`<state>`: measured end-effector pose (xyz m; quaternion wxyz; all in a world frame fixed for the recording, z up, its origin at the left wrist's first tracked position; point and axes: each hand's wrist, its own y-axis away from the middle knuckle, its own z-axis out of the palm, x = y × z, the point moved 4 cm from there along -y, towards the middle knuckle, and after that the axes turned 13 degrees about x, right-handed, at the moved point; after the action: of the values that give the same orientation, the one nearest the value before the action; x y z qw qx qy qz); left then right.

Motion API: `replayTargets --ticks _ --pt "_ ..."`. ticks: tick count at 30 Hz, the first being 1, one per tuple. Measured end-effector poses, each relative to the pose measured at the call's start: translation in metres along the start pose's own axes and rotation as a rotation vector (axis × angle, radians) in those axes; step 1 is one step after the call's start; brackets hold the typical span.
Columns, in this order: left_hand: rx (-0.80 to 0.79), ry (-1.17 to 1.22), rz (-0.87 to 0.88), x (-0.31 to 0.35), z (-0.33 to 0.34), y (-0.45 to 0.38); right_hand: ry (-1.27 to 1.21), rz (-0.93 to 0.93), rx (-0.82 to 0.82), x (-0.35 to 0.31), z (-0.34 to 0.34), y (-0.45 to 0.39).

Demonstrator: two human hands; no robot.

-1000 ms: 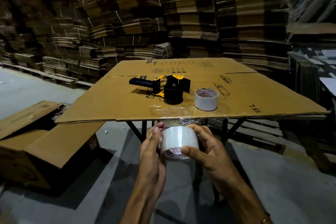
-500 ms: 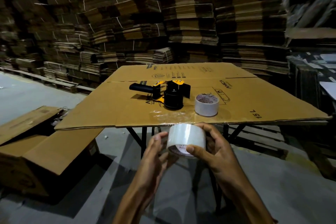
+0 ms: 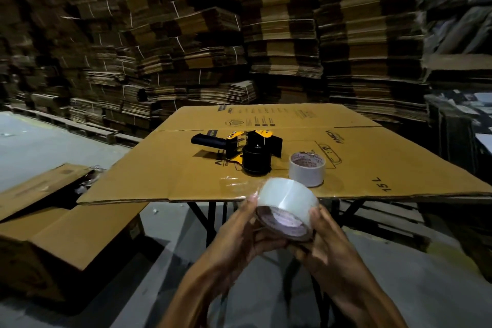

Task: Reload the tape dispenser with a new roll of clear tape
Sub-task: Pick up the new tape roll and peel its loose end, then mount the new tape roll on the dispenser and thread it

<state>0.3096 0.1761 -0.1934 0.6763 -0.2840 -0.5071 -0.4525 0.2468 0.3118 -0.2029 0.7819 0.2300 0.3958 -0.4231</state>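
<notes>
I hold a full roll of clear tape (image 3: pixel 286 205) in both hands just in front of the table's near edge, its open core tilted toward me. My left hand (image 3: pixel 241 231) grips its left side and my right hand (image 3: pixel 323 242) its right side and underside. The black and yellow tape dispenser (image 3: pixel 249 153) lies on its side on the flattened cardboard sheet (image 3: pixel 159 176) covering the table, handle pointing left, its hub bare. A nearly spent tape roll (image 3: pixel 306 172) stands to the dispenser's right.
An open cardboard box (image 3: pixel 61 226) sits on the floor at lower left. Tall stacks of flattened cartons (image 3: pixel 279 34) fill the background. Black folding table legs (image 3: pixel 210 218) show under the sheet. More stacked material stands at the right edge.
The roll has risen toward the table edge and tipped so its core faces me. My left hand has closed back onto its left side after briefly loosening.
</notes>
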Motion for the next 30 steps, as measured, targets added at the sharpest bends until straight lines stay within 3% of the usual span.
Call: replayTargets --ticks 4,7,10,19,22,26,30 --pt "0.037 -0.407 0.234 0.029 0.001 -0.026 -0.112 0.037 0.095 -0.002 -0.017 -0.012" --pt "0.281 -0.458 0.394 0.046 -0.01 -0.062 -0.195 0.052 0.161 -0.003 -0.03 -0.019" --pt "0.444 -0.71 0.497 0.053 -0.025 -0.107 -0.29 0.054 0.191 -0.009 -0.036 -0.024" --pt "0.191 -0.949 0.403 0.043 -0.022 -0.173 -0.222 -0.025 0.14 -0.036 -0.005 -0.089" --pt "0.192 -1.029 0.405 0.041 -0.025 -0.18 -0.166 -0.021 0.127 -0.037 0.008 -0.11" --pt "0.208 -1.025 0.407 0.042 -0.031 -0.179 -0.078 -0.093 0.239 -0.045 -0.001 -0.131" --pt "0.177 -1.048 0.429 0.039 -0.03 -0.162 -0.122 -0.144 0.285 -0.062 -0.02 -0.146"
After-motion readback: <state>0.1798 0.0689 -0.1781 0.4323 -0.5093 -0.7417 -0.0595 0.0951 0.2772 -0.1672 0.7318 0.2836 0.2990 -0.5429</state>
